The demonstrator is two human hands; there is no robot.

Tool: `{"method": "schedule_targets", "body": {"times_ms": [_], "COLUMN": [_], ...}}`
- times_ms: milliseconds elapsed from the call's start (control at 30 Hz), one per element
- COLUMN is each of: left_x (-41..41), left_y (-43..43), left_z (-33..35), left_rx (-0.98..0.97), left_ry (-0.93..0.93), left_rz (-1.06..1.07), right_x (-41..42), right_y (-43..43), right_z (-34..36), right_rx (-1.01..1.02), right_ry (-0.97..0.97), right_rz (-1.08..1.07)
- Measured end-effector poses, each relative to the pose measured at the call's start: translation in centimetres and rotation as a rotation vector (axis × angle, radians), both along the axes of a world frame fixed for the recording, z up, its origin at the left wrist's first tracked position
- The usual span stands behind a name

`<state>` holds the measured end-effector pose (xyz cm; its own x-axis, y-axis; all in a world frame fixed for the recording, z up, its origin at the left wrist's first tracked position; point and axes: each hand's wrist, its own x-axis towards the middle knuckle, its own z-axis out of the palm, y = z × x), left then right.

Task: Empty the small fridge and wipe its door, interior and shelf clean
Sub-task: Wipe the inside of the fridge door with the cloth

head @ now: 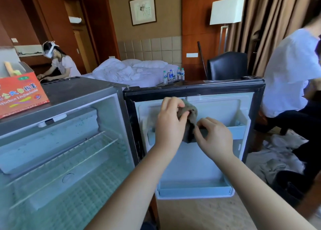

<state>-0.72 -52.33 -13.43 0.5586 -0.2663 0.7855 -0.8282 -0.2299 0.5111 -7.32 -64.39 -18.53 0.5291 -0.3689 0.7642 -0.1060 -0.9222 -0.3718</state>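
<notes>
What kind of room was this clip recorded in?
Most likely a hotel guest room: an unmade bed, a floor lamp beside heavy curtains, and the small fridge standing open.

Hotel room, unmade bed (132, 71), floor lamp (225, 11)

A person's left grip (171, 124) bunched the upper part of a grey cloth (190, 114) before the open fridge door (194, 91), while the right grip (215, 139) pinched its lower edge. The fridge (83, 92) stood empty, its wire shelf (69, 157) in place. A red carton (20, 92) sat on top, with water bottles (173, 75) beyond the door.
</notes>
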Motion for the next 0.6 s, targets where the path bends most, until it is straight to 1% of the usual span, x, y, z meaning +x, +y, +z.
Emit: {"method": "schedule_targets", "body": {"times_ms": [100,200,333,433,500,600], "left_x": [0.3,0.3,0.6,2.2,3.2,4.1], "left_y": [-2.0,-3.0,-2.5,-0.1,2.2,6.6], "left_z": [-1.4,-1.2,-1.0,-1.0,-0.6,0.6], "left_rx": [0.001,0.012,-0.079,-0.131,-0.206,-0.284], "left_ry": [0.044,0.091,0.162,0.233,0.202,0.088], "left_rz": [0.087,0.188,0.289,0.375,0.386,0.449], "right_x": [-0.5,-0.6,-0.5,-0.3,0.0,0.2], "right_y": [0.4,0.7,-0.1,-0.7,-0.8,-0.6], "right_z": [-0.3,-0.6,-0.6,-0.5,-0.5,-0.8], "right_rx": [-0.015,-0.006,-0.021,-0.034,-0.041,-0.05], "right_ry": [-0.017,-0.025,-0.016,-0.002,-0.008,-0.047], "right_rz": [0.02,0.028,0.063,0.073,0.064,0.043]}}
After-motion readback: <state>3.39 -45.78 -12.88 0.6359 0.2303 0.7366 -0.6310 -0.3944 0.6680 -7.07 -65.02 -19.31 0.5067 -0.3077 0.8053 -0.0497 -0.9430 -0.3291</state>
